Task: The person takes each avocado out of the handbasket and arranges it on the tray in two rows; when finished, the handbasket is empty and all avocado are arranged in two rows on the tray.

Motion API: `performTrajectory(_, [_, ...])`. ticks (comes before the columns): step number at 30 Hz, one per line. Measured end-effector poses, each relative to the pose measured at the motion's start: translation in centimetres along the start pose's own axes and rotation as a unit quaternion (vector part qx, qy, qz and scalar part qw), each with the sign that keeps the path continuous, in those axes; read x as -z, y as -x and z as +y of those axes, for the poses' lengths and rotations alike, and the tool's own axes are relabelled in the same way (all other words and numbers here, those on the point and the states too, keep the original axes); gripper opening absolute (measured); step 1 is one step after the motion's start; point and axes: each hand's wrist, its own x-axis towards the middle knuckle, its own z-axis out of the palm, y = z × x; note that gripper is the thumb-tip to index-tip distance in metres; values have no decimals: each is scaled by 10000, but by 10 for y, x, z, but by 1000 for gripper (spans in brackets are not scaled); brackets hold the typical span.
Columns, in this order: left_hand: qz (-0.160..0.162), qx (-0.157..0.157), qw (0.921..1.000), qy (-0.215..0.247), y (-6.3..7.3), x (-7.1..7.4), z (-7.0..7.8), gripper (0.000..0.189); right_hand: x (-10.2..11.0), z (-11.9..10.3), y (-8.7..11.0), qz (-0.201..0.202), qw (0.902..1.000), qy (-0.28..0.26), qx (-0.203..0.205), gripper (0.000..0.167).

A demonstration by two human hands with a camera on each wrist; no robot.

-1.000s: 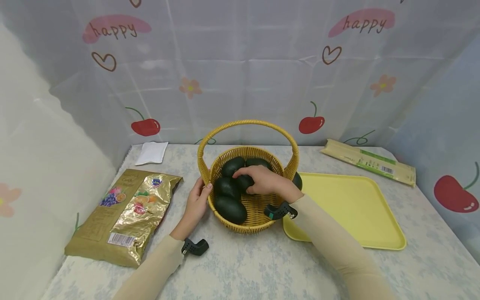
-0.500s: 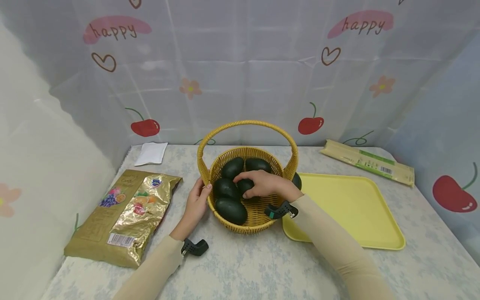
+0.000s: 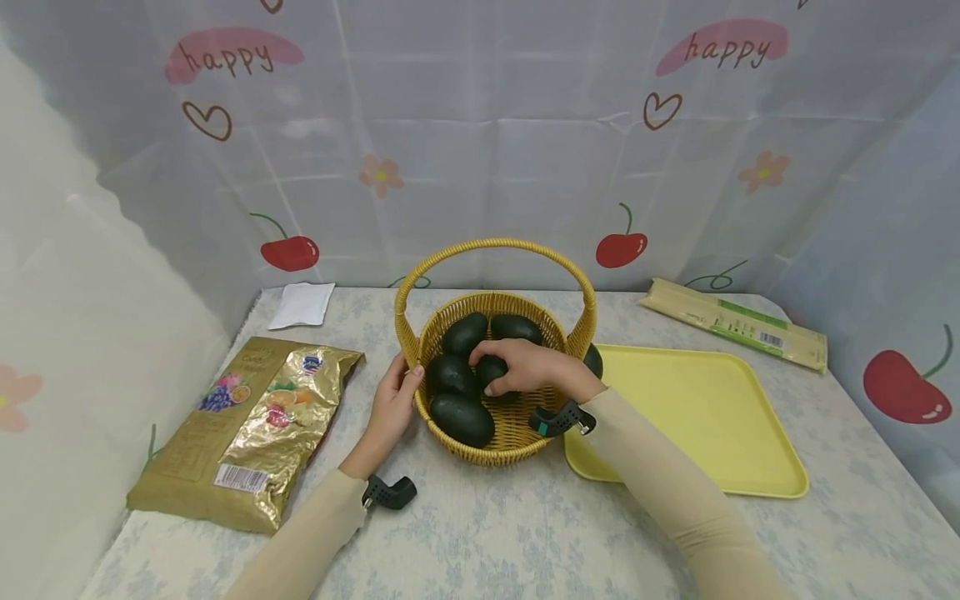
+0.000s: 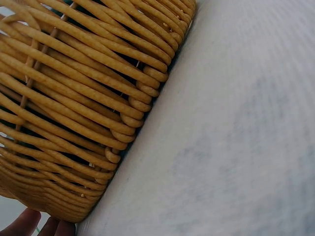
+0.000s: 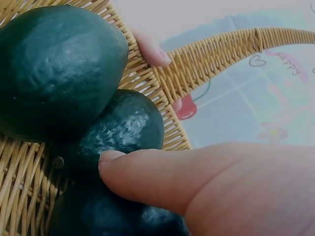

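A yellow woven basket (image 3: 501,457) with a tall hoop handle stands on the table, holding several dark green avocados (image 3: 462,421). My left hand (image 3: 392,410) grips its left rim, with the thumb over the edge and fingers outside. The basket's woven side (image 4: 74,93) fills much of the left wrist view, fingertips (image 4: 25,223) at its bottom corner. Inside the basket, my right hand (image 3: 527,367) grips a middle avocado (image 3: 491,372), partly hidden by the hand. In the right wrist view the right thumb (image 5: 147,172) lies against the lowest avocado (image 5: 108,211).
Another avocado (image 3: 593,360) is partly hidden behind the handle's right base. A yellow tray (image 3: 697,417) lies to the right, a long beige packet (image 3: 738,325) behind it. A gold candy bag (image 3: 247,437) and white sachet (image 3: 303,305) lie left.
My right hand has shifted slightly down over the middle avocado, uncovering more of it and the avocado behind. My left hand keeps its place on the basket.
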Motion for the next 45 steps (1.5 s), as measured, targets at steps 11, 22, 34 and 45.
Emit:
performTrajectory(11, [-17,-13,10000,-85,0,-1,0,49,4,-3,11,-88,9999,66,112,44])
performTrajectory(22, [-61,60,10000,-7,1,-1,-2,50,14,-2,34,24,9983,-344,472,49])
performTrajectory(34, [-68,52,9999,-55,0,0,-1,49,27,-4,73,78,9934,-914,686,55])
performTrajectory(45, [-121,62,9999,-24,0,1,0,49,39,7,121,57,9862,-1421,853,51])
